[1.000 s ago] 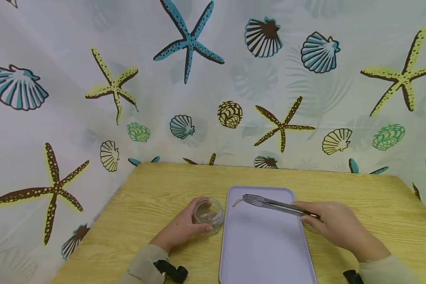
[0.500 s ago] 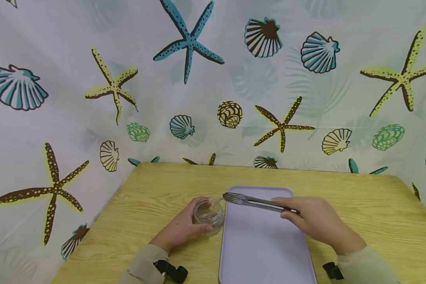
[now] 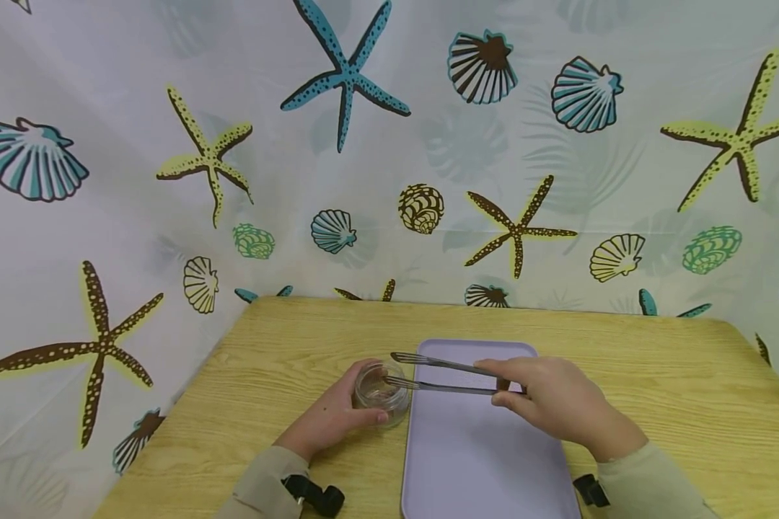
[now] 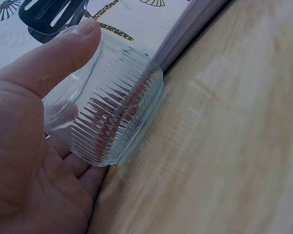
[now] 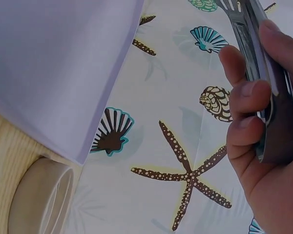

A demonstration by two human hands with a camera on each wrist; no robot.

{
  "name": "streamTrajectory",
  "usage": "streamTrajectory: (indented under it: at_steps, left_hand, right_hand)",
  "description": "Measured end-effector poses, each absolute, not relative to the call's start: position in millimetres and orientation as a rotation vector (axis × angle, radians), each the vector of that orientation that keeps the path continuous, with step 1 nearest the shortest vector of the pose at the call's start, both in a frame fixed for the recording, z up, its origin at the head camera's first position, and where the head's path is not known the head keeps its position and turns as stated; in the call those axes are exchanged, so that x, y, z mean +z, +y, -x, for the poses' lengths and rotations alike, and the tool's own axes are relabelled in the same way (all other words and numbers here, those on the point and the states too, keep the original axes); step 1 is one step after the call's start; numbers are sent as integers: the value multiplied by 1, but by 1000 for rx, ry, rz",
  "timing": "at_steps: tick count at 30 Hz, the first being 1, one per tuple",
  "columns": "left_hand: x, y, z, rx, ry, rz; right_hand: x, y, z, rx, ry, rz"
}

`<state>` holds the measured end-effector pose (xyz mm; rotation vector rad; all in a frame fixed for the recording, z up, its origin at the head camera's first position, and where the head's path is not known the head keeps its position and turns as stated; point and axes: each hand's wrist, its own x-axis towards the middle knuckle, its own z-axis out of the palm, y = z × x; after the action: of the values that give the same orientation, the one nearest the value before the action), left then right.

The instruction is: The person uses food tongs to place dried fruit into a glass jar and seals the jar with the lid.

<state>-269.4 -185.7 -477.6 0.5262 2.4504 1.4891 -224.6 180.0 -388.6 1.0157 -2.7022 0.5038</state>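
Observation:
My left hand (image 3: 331,414) grips a clear glass jar (image 3: 397,412) standing on the table left of the tray. The thumb and fingers curl round its sides. Reddish-brown pieces (image 4: 112,114) lie low inside the jar in the left wrist view, seen through its ribbed glass. Metal tongs (image 3: 457,390) are held in my right hand (image 3: 561,400), fingers and thumb on the handle end. Their two arms are spread apart, with one tip over the jar's mouth and the other beyond its far rim. Nothing shows between the tips.
A lilac rectangular tray (image 3: 483,461) lies on the wooden table (image 3: 298,324) beside the jar, under the tongs. In the right wrist view a round beige lid-like piece (image 5: 34,200) stands close to the tray's edge. A shell-patterned curtain (image 3: 376,166) hangs behind the table.
The tongs have moved left from over the tray to the jar, carrying a thin brownish strip. Their tips have spread and the strip is no longer between them. The left hand stays still.

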Motion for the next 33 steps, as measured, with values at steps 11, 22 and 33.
streamTrajectory:
  at_steps: [11,22,33]
  left_hand:
    - [-479,-186,269,1499,2435,-542]
    - [-478,-186,270,1472,2463,-510]
    - [-479,-187,270,1495,2438,-549]
  right_hand:
    - [-394,192,224,587,-2735,-941]
    - [-399,216,218,630,-2849,-760]
    - [-407,248,213,685,-2940,-564]
